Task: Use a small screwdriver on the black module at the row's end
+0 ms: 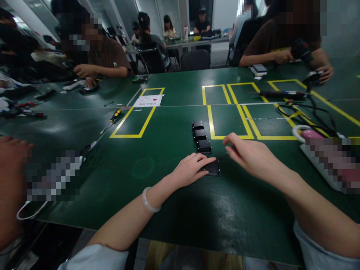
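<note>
A small flat black square part (212, 168) with shiny studs at its edges lies on the green table. My left hand (191, 168), with a pale bangle at the wrist, grips its left side, thumb and fingers on it. My right hand (249, 155) is closed in a pinch at the right. From its fingertips a thin dark rod (223, 156) runs down to the part's upper right corner. I cannot make out the rod's exact kind. Just beyond, three similar black parts (200, 134) stand in a row.
Yellow tape outlines (230, 137) mark the table. A screwdriver (116, 115) and a paper sheet (148, 100) lie left of centre. At the right are a black cable (315, 108) and a white tray (320, 168). Other people sit across the table; a person's arm (11, 187) is at the left.
</note>
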Demonstrator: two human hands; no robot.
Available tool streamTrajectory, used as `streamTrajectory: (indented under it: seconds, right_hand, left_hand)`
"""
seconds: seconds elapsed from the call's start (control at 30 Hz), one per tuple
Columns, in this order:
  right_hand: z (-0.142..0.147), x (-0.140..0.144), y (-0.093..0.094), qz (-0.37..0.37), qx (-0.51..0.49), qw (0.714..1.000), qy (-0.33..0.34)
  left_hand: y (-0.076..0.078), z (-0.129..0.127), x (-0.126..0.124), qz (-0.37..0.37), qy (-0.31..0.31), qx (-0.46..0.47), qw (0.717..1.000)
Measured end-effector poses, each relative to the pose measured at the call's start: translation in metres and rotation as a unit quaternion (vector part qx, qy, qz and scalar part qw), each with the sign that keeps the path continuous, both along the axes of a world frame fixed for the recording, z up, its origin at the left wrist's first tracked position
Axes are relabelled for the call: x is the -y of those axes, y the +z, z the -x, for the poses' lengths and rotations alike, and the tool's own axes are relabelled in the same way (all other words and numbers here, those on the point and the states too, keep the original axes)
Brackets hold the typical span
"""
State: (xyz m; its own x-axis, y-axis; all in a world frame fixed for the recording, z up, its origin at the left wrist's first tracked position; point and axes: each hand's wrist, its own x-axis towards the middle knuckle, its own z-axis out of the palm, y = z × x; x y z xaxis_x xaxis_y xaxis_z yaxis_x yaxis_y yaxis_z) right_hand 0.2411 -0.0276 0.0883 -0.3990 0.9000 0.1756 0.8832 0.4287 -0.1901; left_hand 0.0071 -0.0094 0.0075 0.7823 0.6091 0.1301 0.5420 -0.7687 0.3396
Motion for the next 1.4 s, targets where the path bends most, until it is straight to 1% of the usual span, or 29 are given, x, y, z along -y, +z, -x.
streamTrajectory:
  seconds: [0.13,0.4,0.67,0.9,1.03,1.27,1.4]
  right_hand:
    - [0.0011,0.0012,0.0016,0.001,-0.016,1.000,-0.002]
    - [0.0011,-0.0013,0.0008,0.003,0.039,0.999,-0.019]
    - [0.0036,0.0012,0.0032,0.005,-0.009,1.000,-0.006]
    - [0.0024,-0.0026,-0.0010,0.000,0.030,0.999,-0.018]
    - [0.0012,-0.0035,-0.0022,-0.005,0.008,1.000,-0.004]
    - [0.0007,-0.0044,0.0050,0.013,-0.009,1.000,0.022]
    - [-0.0010,-0.0077,0.0021,-0.009,0.011,0.999,0.032]
  left_hand:
    - [0.0001,-0.0002,0.0003,0.002,0.001,0.004,1.000]
    - [0.0004,-0.0005,0.0007,0.000,0.004,0.000,1.000]
    - [-0.0011,-0.0003,0.0007,0.002,0.003,0.008,1.000]
    - [-0.0003,-0.0006,0.0010,0.002,0.006,0.004,1.000]
    - [0.0006,-0.0006,0.0013,0.002,0.007,0.001,1.000]
    - [0.0007,-0.0007,0.0016,0.002,0.011,0.002,1.000]
    - [-0.0004,-0.0006,0.0014,-0.002,0.008,0.004,1.000]
